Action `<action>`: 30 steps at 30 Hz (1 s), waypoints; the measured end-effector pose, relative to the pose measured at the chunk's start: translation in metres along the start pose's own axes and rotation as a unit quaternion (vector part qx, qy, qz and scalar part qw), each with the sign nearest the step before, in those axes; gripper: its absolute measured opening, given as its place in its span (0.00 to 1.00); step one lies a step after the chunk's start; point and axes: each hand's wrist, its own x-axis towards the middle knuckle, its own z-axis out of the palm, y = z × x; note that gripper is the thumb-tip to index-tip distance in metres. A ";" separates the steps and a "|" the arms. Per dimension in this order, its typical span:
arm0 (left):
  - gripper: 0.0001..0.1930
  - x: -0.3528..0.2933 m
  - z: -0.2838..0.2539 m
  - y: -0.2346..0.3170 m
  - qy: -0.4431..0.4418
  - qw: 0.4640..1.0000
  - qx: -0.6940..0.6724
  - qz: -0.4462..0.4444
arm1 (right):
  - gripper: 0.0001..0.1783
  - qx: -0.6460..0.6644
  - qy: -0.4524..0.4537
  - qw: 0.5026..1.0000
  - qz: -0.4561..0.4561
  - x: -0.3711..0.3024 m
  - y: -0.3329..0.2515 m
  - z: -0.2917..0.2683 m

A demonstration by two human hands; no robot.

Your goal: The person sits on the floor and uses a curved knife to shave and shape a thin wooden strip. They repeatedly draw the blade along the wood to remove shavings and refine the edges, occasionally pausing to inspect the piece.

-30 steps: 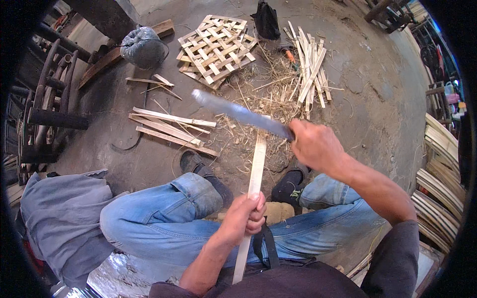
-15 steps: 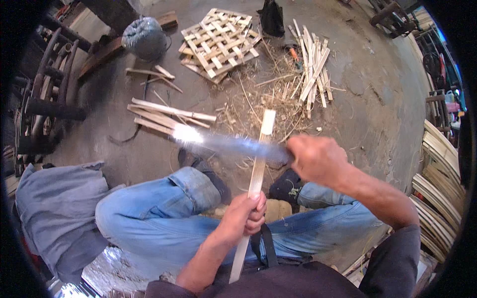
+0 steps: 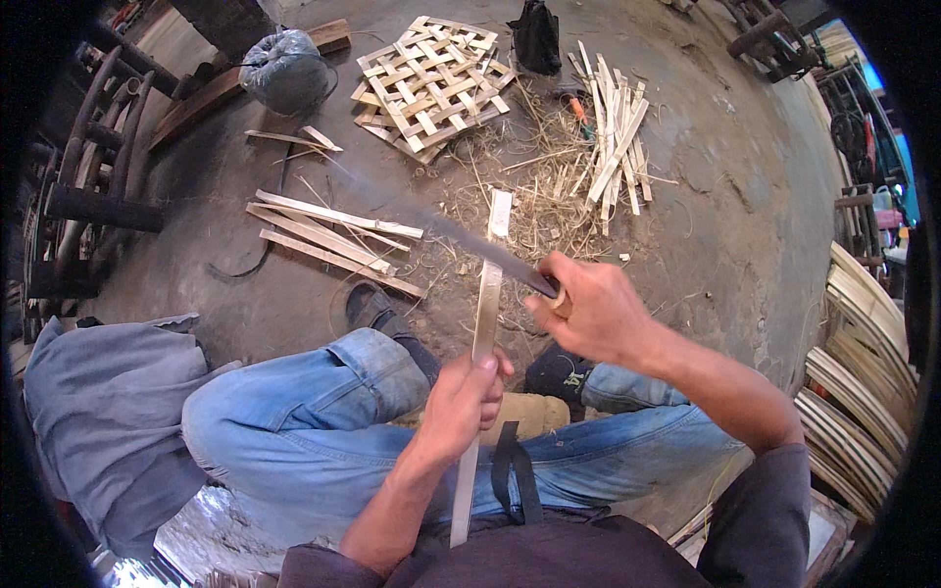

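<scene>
Left hand: the bare left hand (image 3: 466,397) is closed around a long, pale, flat wood-like strip (image 3: 485,314), with the thumb lying along its face.
Right hand: the bare right hand (image 3: 598,309) is wrapped around the handle of a long grey metal knife (image 3: 470,240), its blade slanting toward the floor's far left corner and blurring at the tip.
Strip: held above the near part of the grey concrete floor (image 3: 716,225), between the knees, its lower end by the dark shirt; the blade crosses its upper part, though contact cannot be told for sure.
Shavings: tangled straw-coloured shavings (image 3: 549,211) litter the middle of the floor, beyond the strip's upper end.
Left pile: a few loose pale flat strips (image 3: 338,215) lie on the floor's left half.
Far pile: a bundle of thin pale strips (image 3: 616,137) lies toward the far right corner.
Woven work: pale openwork woven panels (image 3: 426,83) lie stacked toward the floor's far edge, apparently complete or nearly so.
Right edge: curved pale slats (image 3: 867,294) are stacked along the floor's right edge.
Progress: the strip in hand seems partway worked, the shavings suggesting much trimming done; whether the left pile is trimmed or untouched cannot be told.
</scene>
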 end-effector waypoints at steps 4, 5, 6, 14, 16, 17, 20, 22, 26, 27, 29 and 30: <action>0.15 -0.003 -0.002 -0.005 -0.049 0.998 -0.014 -0.028 | 0.19 0.242 0.106 0.945 0.195 0.025 -0.028 0.008; 0.15 -0.003 0.002 -0.003 -0.058 0.998 0.003 -0.006 | 0.18 0.285 0.128 0.931 0.187 0.029 -0.023 0.013; 0.16 -0.003 0.007 -0.002 -0.066 0.997 0.019 0.017 | 0.17 0.327 0.149 0.916 0.179 0.032 -0.015 0.025; 0.19 0.011 0.006 0.021 -0.065 0.994 -0.091 -0.013 | 0.17 0.227 0.043 0.966 0.112 0.033 -0.020 0.003; 0.19 0.006 0.009 0.018 -0.035 0.998 -0.053 0.002 | 0.16 0.049 0.006 0.998 0.033 0.020 -0.018 -0.015; 0.19 0.004 0.009 0.020 -0.025 0.998 -0.048 0.007 | 0.16 -0.040 -0.015 0.999 -0.005 0.012 -0.018 -0.020; 0.20 0.000 0.008 0.022 -0.004 0.999 -0.027 0.024 | 0.13 -0.119 -0.013 0.992 -0.050 0.004 -0.014 -0.024; 0.20 0.000 0.008 0.018 0.001 0.999 -0.006 0.038 | 0.13 -0.142 -0.016 0.988 -0.058 0.003 -0.011 -0.026; 0.21 -0.002 0.013 0.021 0.005 0.999 0.012 0.050 | 0.11 -0.151 -0.038 0.987 -0.050 0.007 -0.010 -0.035; 0.21 -0.002 0.013 0.019 0.008 0.998 0.023 0.057 | 0.11 -0.146 -0.040 0.987 -0.051 0.008 -0.010 -0.036; 0.21 -0.002 0.012 0.017 0.017 0.997 0.038 0.068 | 0.10 -0.169 -0.049 0.982 -0.065 0.017 0.003 -0.038; 0.21 -0.001 0.013 0.016 0.021 0.996 0.041 0.070 | 0.09 -0.179 -0.053 0.980 -0.072 0.022 0.011 -0.038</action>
